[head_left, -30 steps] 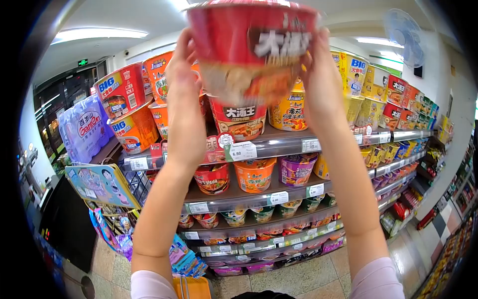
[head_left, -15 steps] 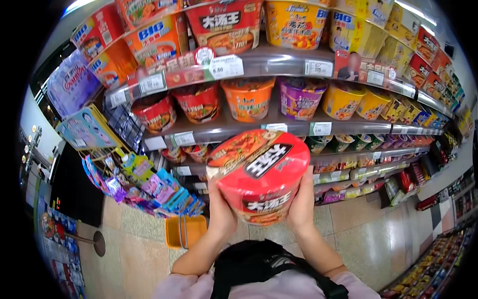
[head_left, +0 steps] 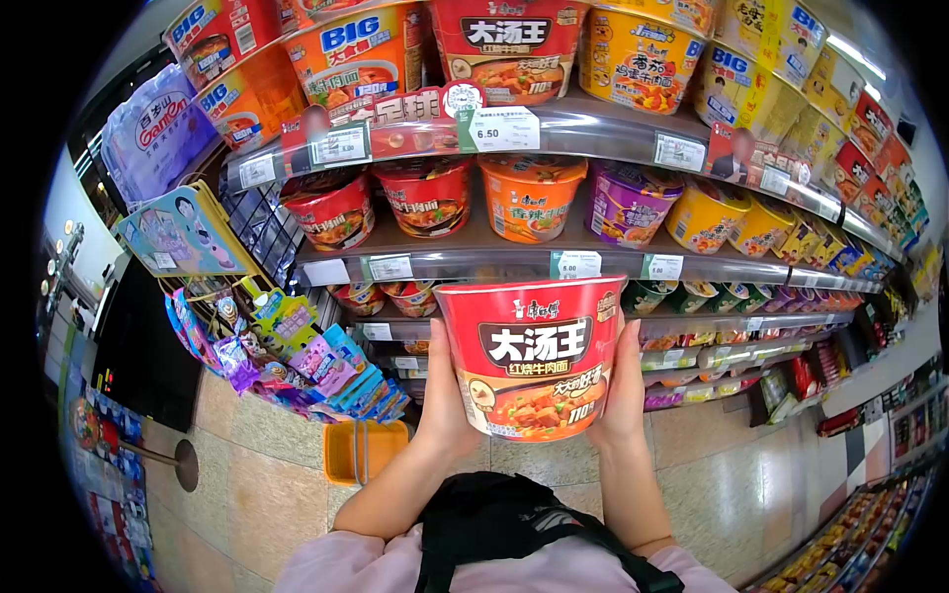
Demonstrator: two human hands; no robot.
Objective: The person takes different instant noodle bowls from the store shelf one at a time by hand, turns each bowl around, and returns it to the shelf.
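Note:
A large red instant noodle bucket [head_left: 534, 361] is held upright in front of my chest, its printed front facing me. My left hand [head_left: 447, 400] presses against its left side, and my right hand [head_left: 619, 385] against its right side. The fingertips are partly hidden behind the bucket. Beyond it, a similar red bucket [head_left: 509, 59] stands on the upper shelf, between an orange bucket [head_left: 356, 59] and a yellow one [head_left: 641, 61].
Curved shelf tiers [head_left: 583, 124] carry several noodle cups and price tags. A rack of colourful snack packets [head_left: 316, 361] stands at the left, with an orange basket [head_left: 341, 455] on the floor below. Wrapped bottles [head_left: 158, 138] are at the upper left. A black bag [head_left: 494, 514] hangs at my chest.
The bucket has come down from the upper shelf's height to my chest, held in both hands. Since the middle frame it has tilted so its front label faces me instead of its lid.

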